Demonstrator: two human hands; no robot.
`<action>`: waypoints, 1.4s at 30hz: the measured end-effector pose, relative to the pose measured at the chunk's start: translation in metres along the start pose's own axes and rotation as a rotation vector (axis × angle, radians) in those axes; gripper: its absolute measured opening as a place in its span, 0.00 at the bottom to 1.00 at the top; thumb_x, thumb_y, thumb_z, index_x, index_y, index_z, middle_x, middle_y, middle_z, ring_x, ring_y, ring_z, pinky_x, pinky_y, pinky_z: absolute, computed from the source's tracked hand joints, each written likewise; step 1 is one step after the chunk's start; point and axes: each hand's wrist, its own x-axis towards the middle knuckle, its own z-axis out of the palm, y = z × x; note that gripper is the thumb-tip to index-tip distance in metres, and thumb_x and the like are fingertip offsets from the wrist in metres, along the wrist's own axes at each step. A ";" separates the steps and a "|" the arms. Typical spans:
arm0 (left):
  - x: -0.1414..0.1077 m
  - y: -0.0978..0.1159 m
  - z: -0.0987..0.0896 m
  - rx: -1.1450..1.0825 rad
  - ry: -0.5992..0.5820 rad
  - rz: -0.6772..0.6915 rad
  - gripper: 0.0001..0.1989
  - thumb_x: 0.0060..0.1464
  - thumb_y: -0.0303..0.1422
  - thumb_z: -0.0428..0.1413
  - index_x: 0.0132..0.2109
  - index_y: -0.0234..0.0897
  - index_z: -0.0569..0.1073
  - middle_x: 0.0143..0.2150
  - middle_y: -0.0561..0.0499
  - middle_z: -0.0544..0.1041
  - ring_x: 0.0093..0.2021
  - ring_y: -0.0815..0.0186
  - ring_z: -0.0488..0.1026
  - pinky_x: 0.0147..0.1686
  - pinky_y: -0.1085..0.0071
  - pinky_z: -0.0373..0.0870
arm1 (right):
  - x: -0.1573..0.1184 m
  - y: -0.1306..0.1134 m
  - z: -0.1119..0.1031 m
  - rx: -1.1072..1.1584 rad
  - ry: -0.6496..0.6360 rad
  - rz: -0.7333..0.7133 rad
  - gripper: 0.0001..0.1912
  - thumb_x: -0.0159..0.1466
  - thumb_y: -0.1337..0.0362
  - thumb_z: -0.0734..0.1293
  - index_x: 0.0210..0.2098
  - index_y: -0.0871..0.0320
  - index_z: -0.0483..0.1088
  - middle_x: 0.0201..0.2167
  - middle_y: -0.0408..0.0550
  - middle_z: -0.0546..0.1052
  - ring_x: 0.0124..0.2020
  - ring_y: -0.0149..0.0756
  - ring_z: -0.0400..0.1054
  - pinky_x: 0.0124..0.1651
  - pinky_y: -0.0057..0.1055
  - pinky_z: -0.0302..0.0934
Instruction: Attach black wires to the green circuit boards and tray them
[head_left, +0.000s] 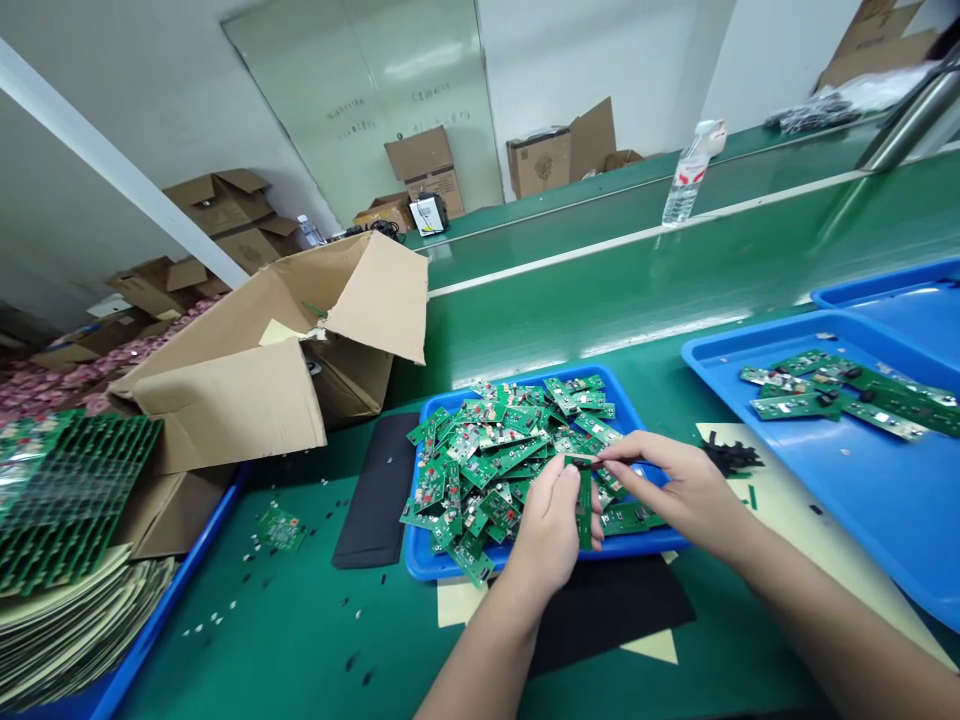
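My left hand [546, 530] is closed around a narrow green circuit board [584, 510], held upright over the front of a blue tray [525, 566]. The fingers of my right hand [675, 485] pinch together at the top end of that board; whatever they grip there is too small to make out. Beneath and behind both hands, the tray is heaped with loose green circuit boards [487, 455], some carrying red and white parts. A small pile of black pieces [731, 455] lies on cream paper beside my right wrist.
At right, a blue tray [825, 480] holds several circuit boards. An opened cardboard box [240, 390] stands at left, near stacked board panels [75, 500]. Black sheets [375, 490] lie around the middle tray. A water bottle [684, 180] stands farther back. Small scraps dot the green table [300, 620].
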 end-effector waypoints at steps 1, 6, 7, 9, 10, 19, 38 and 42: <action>0.000 0.000 0.000 -0.017 -0.017 -0.001 0.13 0.55 0.40 0.46 0.36 0.33 0.65 0.26 0.53 0.69 0.19 0.73 0.64 0.17 0.77 0.61 | 0.000 0.000 -0.001 -0.004 0.012 0.000 0.08 0.64 0.63 0.60 0.35 0.56 0.70 0.33 0.48 0.76 0.35 0.36 0.71 0.37 0.31 0.66; 0.000 0.001 0.001 -0.002 -0.045 0.010 0.15 0.56 0.42 0.46 0.32 0.34 0.64 0.26 0.52 0.69 0.20 0.73 0.64 0.18 0.77 0.61 | 0.001 0.000 -0.002 -0.027 0.072 -0.016 0.07 0.63 0.64 0.61 0.34 0.56 0.70 0.31 0.48 0.76 0.34 0.36 0.71 0.37 0.32 0.65; 0.000 0.001 0.001 0.024 -0.040 0.012 0.15 0.56 0.43 0.46 0.32 0.34 0.63 0.26 0.53 0.68 0.19 0.74 0.63 0.17 0.77 0.61 | 0.001 0.000 -0.002 -0.028 0.081 -0.025 0.06 0.63 0.64 0.61 0.34 0.56 0.70 0.31 0.48 0.76 0.33 0.36 0.71 0.37 0.32 0.65; -0.001 0.001 0.001 0.080 -0.038 0.013 0.16 0.56 0.43 0.46 0.31 0.34 0.63 0.25 0.54 0.67 0.18 0.75 0.62 0.16 0.78 0.60 | 0.002 0.000 -0.003 -0.033 0.095 -0.039 0.06 0.63 0.65 0.61 0.34 0.56 0.69 0.29 0.47 0.76 0.32 0.36 0.71 0.37 0.32 0.65; -0.001 0.000 0.001 0.108 -0.045 0.011 0.16 0.57 0.44 0.45 0.32 0.33 0.64 0.24 0.55 0.66 0.17 0.75 0.61 0.16 0.78 0.60 | 0.002 0.000 -0.003 -0.039 0.102 -0.045 0.06 0.63 0.65 0.61 0.34 0.56 0.69 0.29 0.47 0.76 0.32 0.36 0.70 0.37 0.32 0.65; -0.002 -0.002 0.002 0.216 -0.156 0.003 0.22 0.58 0.45 0.42 0.39 0.30 0.70 0.23 0.55 0.62 0.17 0.76 0.58 0.16 0.79 0.57 | 0.000 0.000 0.003 -0.074 0.283 -0.206 0.09 0.62 0.70 0.61 0.41 0.56 0.68 0.36 0.50 0.75 0.39 0.37 0.70 0.41 0.34 0.66; -0.006 0.003 -0.008 0.708 -0.126 0.430 0.22 0.60 0.37 0.44 0.61 0.44 0.57 0.46 0.45 0.62 0.47 0.62 0.64 0.50 0.62 0.63 | -0.004 -0.008 0.000 0.100 0.205 -0.091 0.03 0.61 0.66 0.63 0.30 0.56 0.65 0.27 0.46 0.71 0.30 0.33 0.67 0.33 0.29 0.63; -0.004 0.003 -0.007 0.711 -0.093 0.439 0.21 0.60 0.36 0.45 0.60 0.43 0.60 0.45 0.45 0.63 0.46 0.62 0.64 0.49 0.62 0.64 | -0.004 -0.007 0.000 0.107 0.206 -0.138 0.04 0.61 0.68 0.62 0.30 0.56 0.66 0.29 0.48 0.72 0.31 0.35 0.68 0.36 0.32 0.63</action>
